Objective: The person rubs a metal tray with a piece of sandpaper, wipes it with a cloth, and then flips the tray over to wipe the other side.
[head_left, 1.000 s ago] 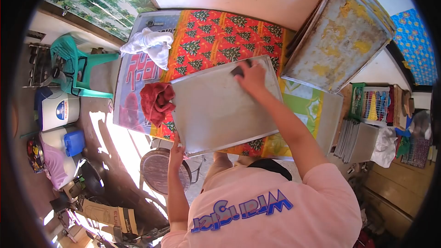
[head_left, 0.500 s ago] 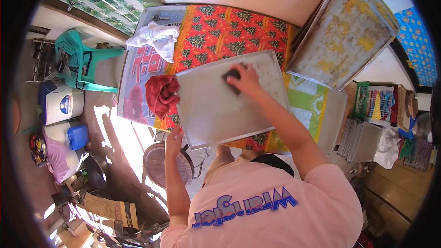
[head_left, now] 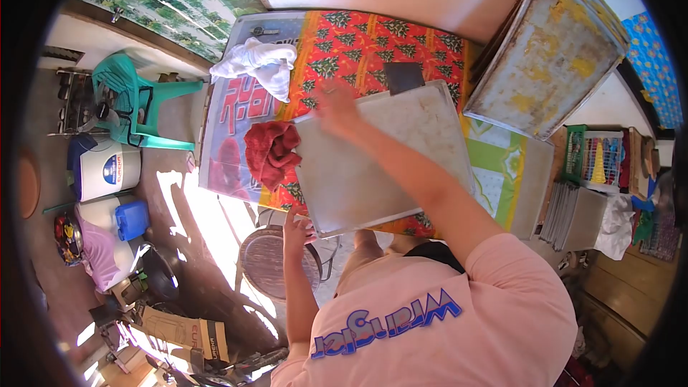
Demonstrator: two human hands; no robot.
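Note:
A flat metal baking tray (head_left: 387, 161) lies at an angle on the table, its face grey with faint brownish marks. My right hand (head_left: 337, 109), smeared by motion, is over the tray's far left corner. Behind the tray's far edge, a dark square pad (head_left: 404, 77) rests on the tablecloth, apart from the hand. My left hand (head_left: 297, 231) is at the table's near edge, fingers apart, close to the tray's near left corner. A crumpled red cloth (head_left: 272, 154) sits against the tray's left side.
A white cloth (head_left: 256, 68) and a wristwatch (head_left: 264, 31) lie on the Christmas-tree tablecloth (head_left: 373, 43). Stained trays (head_left: 548, 57) lean at the back right. A round stool (head_left: 279, 264) stands below my left hand; a green chair (head_left: 147, 100) is at left.
My right hand has let go of the dark pad, now behind the tray, and moved left toward the red cloth. My left hand's fingers have spread. The view has shifted slightly.

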